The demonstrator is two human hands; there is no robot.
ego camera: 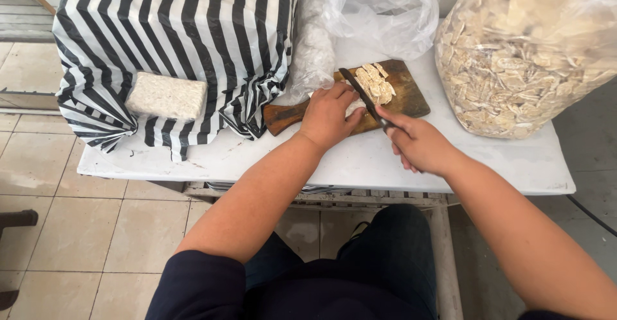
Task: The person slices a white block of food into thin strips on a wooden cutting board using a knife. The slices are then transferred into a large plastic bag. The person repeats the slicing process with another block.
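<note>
We see the knife (361, 96) gripped by its handle in the right hand (419, 145), fingers wrapped tight about it. Its long axis runs diagonally: the dark blade points up and to the left, away from the body, with the tip near the far edge of the wooden cutting board (411, 98).

The left hand (329, 115) lies palm down on the board, fingers curled over a pale block (354, 106) and pressing it in place just beside the blade. Cut slices (378, 83) lie in a small heap on the board on the other side of the blade.

The board rests on a white table (360, 159), its handle end pointing left.

Containers: a large clear bag (520, 50) at right is full of pale cut pieces. A black-and-white striped bag (180, 44) at left has whole pale blocks on top, and one block (166, 96) rests on its lower fold. An empty-looking clear plastic bag (379, 11) stands behind the board.

The striped bag's folds touch the board's handle end.
</note>
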